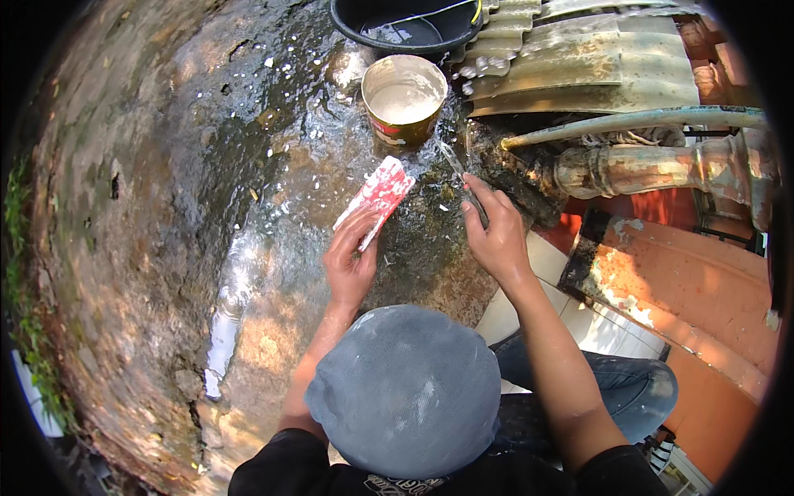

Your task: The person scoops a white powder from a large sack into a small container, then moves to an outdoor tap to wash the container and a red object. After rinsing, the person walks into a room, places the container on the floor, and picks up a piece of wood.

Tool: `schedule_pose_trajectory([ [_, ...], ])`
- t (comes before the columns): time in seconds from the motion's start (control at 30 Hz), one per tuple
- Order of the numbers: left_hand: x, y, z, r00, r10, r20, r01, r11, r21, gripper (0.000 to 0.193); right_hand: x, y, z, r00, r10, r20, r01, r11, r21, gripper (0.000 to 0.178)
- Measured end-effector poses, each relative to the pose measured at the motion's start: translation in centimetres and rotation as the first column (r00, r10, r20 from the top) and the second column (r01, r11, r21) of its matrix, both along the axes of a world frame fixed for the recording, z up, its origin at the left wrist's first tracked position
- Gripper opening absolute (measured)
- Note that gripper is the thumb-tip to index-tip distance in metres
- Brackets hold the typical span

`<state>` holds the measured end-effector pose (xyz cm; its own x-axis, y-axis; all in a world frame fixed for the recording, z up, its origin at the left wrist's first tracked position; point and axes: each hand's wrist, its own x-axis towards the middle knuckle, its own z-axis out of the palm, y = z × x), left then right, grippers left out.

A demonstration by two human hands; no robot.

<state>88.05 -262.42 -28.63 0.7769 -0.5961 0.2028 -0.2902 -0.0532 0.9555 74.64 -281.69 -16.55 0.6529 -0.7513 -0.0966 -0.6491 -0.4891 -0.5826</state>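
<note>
My left hand (352, 255) grips a flat, narrow block (377, 197) by its near end. Patchy white over red covers the block's upper face. In my right hand (499, 236) is a slim knife-like tool (452, 159), its thin pale blade aimed up and left, index finger stretched along it. Most of its handle is hidden by the fingers. Blade and block are apart. Just beyond both stands a round tub (376, 131), dark with red and gold on its outside, holding whitish liquid (405, 104).
A black basin (351, 33) sits behind the tub. Corrugated sheets (579, 62), a hose (604, 126) and a worn baluster (637, 171) lie at the right, above a peeling orange panel (670, 273). White flakes dot the wet, rough stone (273, 174). Grey cloth (409, 393) covers the lower middle.
</note>
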Motion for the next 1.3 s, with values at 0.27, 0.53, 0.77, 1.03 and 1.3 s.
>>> schedule_pose_trajectory([
  [0.27, -2.7, 2.3, -2.9, 0.883, -0.459, 0.100, 0.324, 0.748, 0.579, 0.084, -2.0, 1.6, -0.1, 0.953, 0.058, -0.297, -0.064, 0.998, -0.010, 0.042],
  [0.53, -3.5, 1.3, -6.7, 0.943, -0.202, 0.265, -0.016, 0.767, 0.642, 0.058, -2.2, 7.5, -4.8, 0.752, 0.298, -0.587, -0.352, 0.936, 0.024, 0.053],
  [0.77, -3.4, 0.3, -6.0, 0.950, -0.200, 0.241, -0.008, 0.753, 0.658, 0.055, 1.9, 2.8, -9.6, 0.789, 0.235, -0.567, -0.350, 0.931, -0.100, 0.044],
  [1.03, -3.4, 0.3, -6.1, 0.958, -0.166, 0.236, -0.025, 0.766, 0.642, 0.055, 2.1, 3.6, -7.4, 0.793, 0.249, -0.556, -0.349, 0.934, -0.079, 0.036],
  [1.3, -3.0, 0.1, -5.4, 0.949, -0.206, 0.238, -0.012, 0.731, 0.682, 0.055, 3.1, 3.0, -7.2, 0.765, 0.309, -0.566, -0.420, 0.904, -0.074, 0.029],
])
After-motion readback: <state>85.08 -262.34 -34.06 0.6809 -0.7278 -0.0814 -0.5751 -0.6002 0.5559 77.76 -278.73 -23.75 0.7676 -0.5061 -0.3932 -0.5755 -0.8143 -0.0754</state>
